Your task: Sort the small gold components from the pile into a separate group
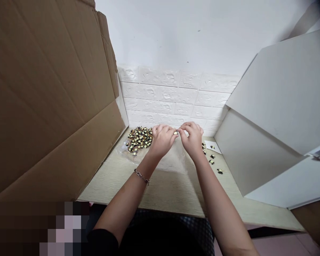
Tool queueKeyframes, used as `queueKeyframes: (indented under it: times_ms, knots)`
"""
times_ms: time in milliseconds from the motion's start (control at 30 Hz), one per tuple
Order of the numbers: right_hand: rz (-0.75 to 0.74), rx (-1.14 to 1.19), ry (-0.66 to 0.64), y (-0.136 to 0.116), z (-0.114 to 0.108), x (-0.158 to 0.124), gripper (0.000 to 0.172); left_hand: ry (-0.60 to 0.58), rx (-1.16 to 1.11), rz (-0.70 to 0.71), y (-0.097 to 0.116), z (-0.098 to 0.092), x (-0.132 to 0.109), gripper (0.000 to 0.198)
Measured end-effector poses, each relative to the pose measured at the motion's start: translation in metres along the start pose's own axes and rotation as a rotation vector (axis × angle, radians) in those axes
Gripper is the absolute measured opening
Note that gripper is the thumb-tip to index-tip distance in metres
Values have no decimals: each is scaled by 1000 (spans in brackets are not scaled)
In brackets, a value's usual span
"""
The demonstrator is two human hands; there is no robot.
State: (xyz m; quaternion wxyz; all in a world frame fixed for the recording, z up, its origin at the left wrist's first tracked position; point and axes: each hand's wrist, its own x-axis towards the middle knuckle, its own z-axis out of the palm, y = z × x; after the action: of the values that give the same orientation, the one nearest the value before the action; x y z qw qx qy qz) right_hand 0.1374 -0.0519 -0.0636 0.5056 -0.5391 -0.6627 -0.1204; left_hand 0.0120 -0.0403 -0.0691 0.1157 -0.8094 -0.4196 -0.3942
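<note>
My left hand (pixel 164 139) is closed in a pinch on a small transformer (pixel 175 133) with yellow tape around its middle and dark ends. My right hand (pixel 191 138) is closed too, thumb and fingertips together right beside that part. What the right fingertips hold, if anything, is too small to make out. Left of my left hand, a heap of similar transformers (pixel 140 138) lies on a clear plastic bag (pixel 173 161). To the right of my right hand, several single transformers (pixel 211 162) are scattered on the table.
A large cardboard sheet (pixel 56 89) walls off the left side. White panels (pixel 280 92) stand at the right. A white brick-pattern wall (pixel 165 94) closes the back of the pale wooden table (pixel 173 193). One transformer rests on a small white card (pixel 215 149).
</note>
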Motion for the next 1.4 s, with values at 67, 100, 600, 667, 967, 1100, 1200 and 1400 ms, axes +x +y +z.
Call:
queueKeyframes:
  times_ms: [67,100,600,667,967,1100,1200,1400]
  knots:
    - [-63,-55,-12,1,4,0,13,-57,-25,-28,-3,1,3,19]
    - [-93,-82,-15,1,7,0,13,-83,-30,-39,-5,2,6,19]
    - [-407,-332,28,2,17,30,15,-215,56,37,-19,-8,61,23]
    - [-410,-273,44,-4,17,29,14,-195,-41,-23,-22,-8,64,21]
    - [-250,253,341,-38,-37,52,15,-292,-1448,-318,-27,-21,66,29]
    - [-155,422,204,-42,-44,49,15,-510,-1945,-359,-17,-34,58,27]
    - [-118,505,145,-46,-42,41,13,-528,-2078,-370,-11,-41,53,23]
    - [-248,447,122,-60,-57,35,8,-511,-2010,-354,-3,-56,48,21]
